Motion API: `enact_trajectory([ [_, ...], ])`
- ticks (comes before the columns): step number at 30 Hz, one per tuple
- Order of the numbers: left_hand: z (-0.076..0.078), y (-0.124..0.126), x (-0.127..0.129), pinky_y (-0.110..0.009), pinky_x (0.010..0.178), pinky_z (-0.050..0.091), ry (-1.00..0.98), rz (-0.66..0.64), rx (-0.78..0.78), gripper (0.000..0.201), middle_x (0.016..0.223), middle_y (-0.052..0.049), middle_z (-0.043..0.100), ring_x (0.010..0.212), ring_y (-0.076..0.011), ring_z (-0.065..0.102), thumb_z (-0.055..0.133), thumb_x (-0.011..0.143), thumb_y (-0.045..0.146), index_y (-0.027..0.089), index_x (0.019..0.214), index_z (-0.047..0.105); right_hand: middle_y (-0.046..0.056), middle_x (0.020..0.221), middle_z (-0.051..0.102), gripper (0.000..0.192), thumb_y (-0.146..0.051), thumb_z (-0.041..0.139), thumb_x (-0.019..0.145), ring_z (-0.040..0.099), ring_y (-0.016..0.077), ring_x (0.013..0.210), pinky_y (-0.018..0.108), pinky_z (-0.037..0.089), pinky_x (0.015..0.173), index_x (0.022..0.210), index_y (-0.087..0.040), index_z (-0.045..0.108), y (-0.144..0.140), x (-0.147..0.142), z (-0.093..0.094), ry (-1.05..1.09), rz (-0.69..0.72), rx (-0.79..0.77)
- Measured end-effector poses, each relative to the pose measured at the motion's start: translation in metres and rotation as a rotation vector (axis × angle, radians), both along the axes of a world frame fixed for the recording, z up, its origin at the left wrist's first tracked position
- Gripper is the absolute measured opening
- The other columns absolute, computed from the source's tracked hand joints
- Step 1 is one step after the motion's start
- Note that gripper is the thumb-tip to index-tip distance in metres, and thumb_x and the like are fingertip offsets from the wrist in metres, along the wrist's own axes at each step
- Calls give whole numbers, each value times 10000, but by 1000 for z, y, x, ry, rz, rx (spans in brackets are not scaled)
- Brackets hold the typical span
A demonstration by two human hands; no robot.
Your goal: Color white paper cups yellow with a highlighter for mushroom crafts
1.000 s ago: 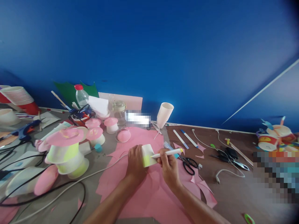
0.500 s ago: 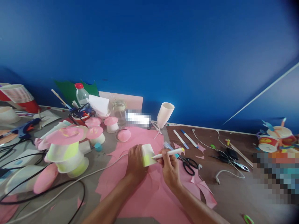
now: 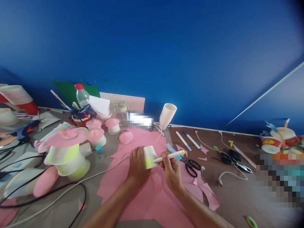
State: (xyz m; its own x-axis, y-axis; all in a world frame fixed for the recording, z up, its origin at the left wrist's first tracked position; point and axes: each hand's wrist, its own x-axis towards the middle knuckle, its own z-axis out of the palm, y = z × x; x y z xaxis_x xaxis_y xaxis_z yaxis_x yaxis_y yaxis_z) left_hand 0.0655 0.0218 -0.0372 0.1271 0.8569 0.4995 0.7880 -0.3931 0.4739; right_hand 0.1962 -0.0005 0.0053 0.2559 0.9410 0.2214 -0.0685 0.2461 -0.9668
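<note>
A small white paper cup (image 3: 149, 153), partly coloured yellow, lies tilted in my left hand (image 3: 137, 166), whose fingers wrap its left side. My right hand (image 3: 171, 171) pinches a white marker (image 3: 170, 155) with a yellow end; its tip touches or nearly touches the cup's coloured side. Both hands are above crumpled pink paper (image 3: 142, 205). Black-handled scissors (image 3: 191, 167) lie just right of my right hand. To the left stand white and yellow-coloured cups (image 3: 64, 155) topped with a pink paper piece (image 3: 66, 138).
Several pink-topped small cups (image 3: 112, 126) stand behind left, near a glass jar (image 3: 121, 110). A tall white cup (image 3: 167, 115) leans by the wall. Two markers (image 3: 192, 140) lie at right. A glue gun (image 3: 23, 131), cables (image 3: 85, 180) and stacked cups (image 3: 19, 96) occupy the left.
The marker and my right hand have shifted slightly left, with the tip moving along the cup's side. My left hand keeps its hold on the cup.
</note>
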Motion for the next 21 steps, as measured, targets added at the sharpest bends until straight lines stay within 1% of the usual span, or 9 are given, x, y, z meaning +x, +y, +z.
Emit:
enact_trajectory([
  [3, 1, 0, 0, -462, 858, 455, 3, -10, -8, 352, 1063, -142, 579, 1029, -318, 540, 564, 785, 165, 151, 1124, 469, -59, 489, 430, 429, -581, 614, 836, 374, 96, 459, 231, 329, 452, 664, -191, 559, 2, 1, 1, 22, -9, -29],
  [6, 2, -1, 0, -461, 864, 454, -27, -5, -8, 393, 1087, -141, 571, 1060, -322, 532, 562, 767, 145, 154, 1147, 462, -60, 488, 442, 415, -579, 639, 812, 393, 100, 461, 230, 341, 456, 685, -192, 561, 3, 2, 3, 76, -21, -70],
  [9, 3, -2, 0, -469, 869, 451, -38, -15, -22, 381, 1089, -147, 575, 1061, -325, 524, 566, 763, 153, 151, 1133, 471, -59, 486, 455, 395, -560, 663, 796, 413, 105, 466, 230, 347, 458, 694, -190, 569, 4, 3, 4, 106, -41, -88],
  [13, 7, -2, 0, -471, 866, 448, -40, -30, -48, 351, 1076, -157, 585, 1049, -325, 520, 568, 775, 175, 138, 1114, 483, -55, 476, 465, 408, -558, 672, 788, 428, 106, 465, 228, 357, 457, 651, -191, 558, 6, 3, 4, 94, -72, -92],
  [17, 8, -2, 0, -467, 846, 452, -63, -14, -49, 301, 1055, -148, 586, 1037, -330, 533, 572, 797, 228, 159, 1079, 494, -59, 466, 458, 428, -564, 685, 771, 413, 98, 448, 232, 379, 462, 616, -193, 538, 7, 2, 4, 75, -76, -87],
  [21, 8, -2, 0, -477, 846, 451, -66, -16, -46, 317, 1053, -148, 586, 1023, -335, 535, 593, 799, 264, 162, 1080, 487, -56, 461, 454, 433, -564, 671, 785, 413, 102, 450, 240, 390, 467, 607, -190, 546, 7, 3, 5, 37, -107, -88],
])
